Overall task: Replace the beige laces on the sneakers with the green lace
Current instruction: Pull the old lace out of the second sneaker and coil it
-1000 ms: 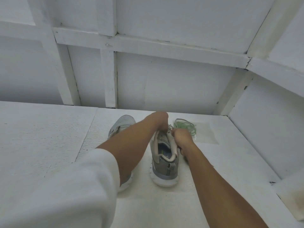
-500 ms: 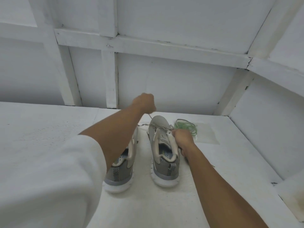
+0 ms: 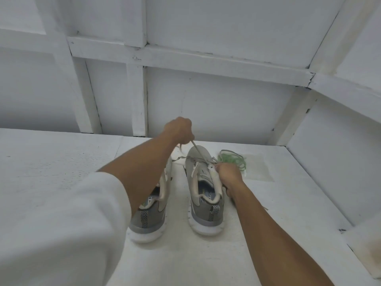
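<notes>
While left hand (image 3: pixel 179 129) pinches beige lace (image 3: pixel 199 150), right hand (image 3: pixel 228 174) grips sneaker (image 3: pixel 206 215), white tabletop (image 3: pixel 61 157), white panelled walls (image 3: pixel 216 106)

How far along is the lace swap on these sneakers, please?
Nothing looks finished yet. In hand: the left hand pulls a beige lace taut from the right sneaker, which the right hand steadies. Left: the green lace lies bundled on the table, unthreaded; the left sneaker has eyelets hidden by the arm.
</notes>
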The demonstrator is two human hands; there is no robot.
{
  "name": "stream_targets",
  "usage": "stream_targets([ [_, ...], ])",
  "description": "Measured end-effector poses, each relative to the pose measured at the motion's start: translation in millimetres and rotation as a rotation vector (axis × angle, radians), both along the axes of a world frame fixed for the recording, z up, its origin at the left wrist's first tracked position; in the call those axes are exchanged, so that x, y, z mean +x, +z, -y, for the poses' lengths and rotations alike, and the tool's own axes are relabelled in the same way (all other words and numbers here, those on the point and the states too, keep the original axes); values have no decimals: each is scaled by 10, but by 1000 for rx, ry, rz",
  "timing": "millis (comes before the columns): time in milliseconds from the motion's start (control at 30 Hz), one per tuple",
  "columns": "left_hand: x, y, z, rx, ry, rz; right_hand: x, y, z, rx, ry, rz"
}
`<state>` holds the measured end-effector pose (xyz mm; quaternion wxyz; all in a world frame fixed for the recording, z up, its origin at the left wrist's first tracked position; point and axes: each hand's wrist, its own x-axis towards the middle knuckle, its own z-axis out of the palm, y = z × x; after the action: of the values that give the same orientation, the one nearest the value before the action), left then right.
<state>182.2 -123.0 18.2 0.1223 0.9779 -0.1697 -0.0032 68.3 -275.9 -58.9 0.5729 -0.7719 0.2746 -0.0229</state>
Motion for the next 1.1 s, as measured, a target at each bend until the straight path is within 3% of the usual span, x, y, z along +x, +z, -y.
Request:
stream_targets([
  [500,131,244,-344,-223,310,255,-8,-7,-10,-77,11,-41],
  [900,14,236,-343,-262,59,105,-12,-1,-9,-67,-4,-9],
  [1000,-89,259,-298,-161,-4,62,-8,-8,-6,-52,0,-1],
  [1100,-230,228,-263,106,-117,-78,9,-18,8,-67,13,-8],
])
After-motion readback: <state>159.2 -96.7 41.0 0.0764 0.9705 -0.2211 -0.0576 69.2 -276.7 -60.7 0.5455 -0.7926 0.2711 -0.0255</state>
